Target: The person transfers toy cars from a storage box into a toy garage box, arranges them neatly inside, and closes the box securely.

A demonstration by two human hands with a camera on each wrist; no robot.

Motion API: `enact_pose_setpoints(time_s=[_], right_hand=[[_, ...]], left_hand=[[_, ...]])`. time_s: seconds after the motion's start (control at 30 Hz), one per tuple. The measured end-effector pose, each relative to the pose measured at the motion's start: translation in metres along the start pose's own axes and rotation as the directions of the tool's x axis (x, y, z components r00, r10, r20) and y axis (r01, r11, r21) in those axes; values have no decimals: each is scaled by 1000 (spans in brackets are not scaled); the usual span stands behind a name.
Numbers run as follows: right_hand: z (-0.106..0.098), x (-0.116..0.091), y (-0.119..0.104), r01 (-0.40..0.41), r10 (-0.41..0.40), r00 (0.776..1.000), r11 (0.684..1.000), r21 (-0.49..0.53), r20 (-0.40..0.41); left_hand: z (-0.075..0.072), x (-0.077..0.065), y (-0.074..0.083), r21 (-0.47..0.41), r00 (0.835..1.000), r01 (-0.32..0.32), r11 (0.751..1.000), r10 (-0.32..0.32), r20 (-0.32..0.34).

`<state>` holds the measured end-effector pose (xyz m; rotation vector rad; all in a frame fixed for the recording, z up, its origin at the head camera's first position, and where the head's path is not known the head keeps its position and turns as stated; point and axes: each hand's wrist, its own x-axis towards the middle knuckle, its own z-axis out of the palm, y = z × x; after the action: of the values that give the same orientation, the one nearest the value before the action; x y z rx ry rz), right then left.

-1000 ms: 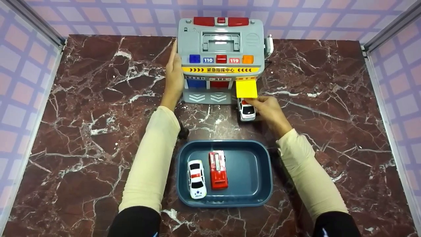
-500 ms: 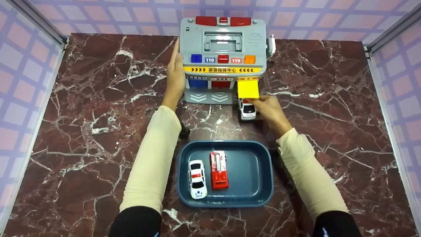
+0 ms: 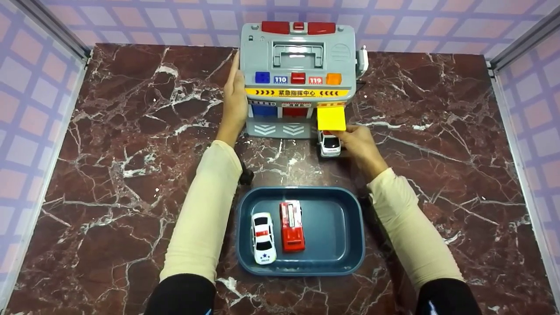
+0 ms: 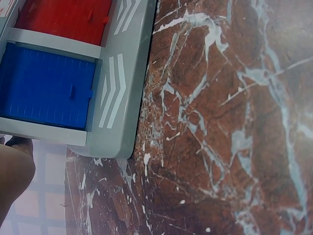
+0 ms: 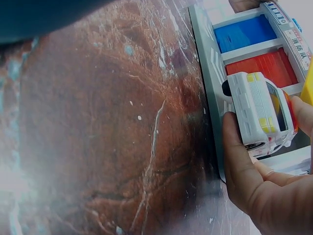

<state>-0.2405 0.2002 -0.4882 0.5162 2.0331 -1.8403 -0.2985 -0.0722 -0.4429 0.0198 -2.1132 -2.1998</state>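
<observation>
A grey toy emergency station [image 3: 280, 57] stands at the back of the table, with blue and red doors down and its yellow door [image 3: 331, 118] raised. My left hand [image 3: 235, 98] rests with extended fingers along the station's left side. My right hand [image 3: 361, 146] holds a white toy ambulance [image 3: 330, 145] between thumb and fingers at the opening under the yellow door. Its front points toward me and its rear is hidden beneath that door. In the right wrist view, the thumb lies by the ambulance's [image 5: 259, 110] red roof light and the fingers along its side.
A dark blue tray [image 3: 350, 232] sits nearer to me, between my forearms. In it lie a white toy police car [image 3: 263, 238] and a red toy fire truck [image 3: 292, 226]. Checked walls [image 3: 175, 24] enclose the marbled table [image 3: 131, 175] at the back and sides.
The toy ambulance and my right hand have shifted slightly toward the station, with a little more of the ambulance under the yellow door. My left hand stays against the station's side.
</observation>
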Motion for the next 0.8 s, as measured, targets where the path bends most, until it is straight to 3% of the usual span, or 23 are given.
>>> enact_pose_setpoints(time_s=[0.27,0.8], right_hand=[[1,3,-1,5,-5,1000,1000,29,6],[6,6,-5,35,-35,999,999,4,-12]], left_hand=[[0,-1,3,42,1000,-3,999,3,-8],[0,0,3,31,1000,16,999,-15,-13]])
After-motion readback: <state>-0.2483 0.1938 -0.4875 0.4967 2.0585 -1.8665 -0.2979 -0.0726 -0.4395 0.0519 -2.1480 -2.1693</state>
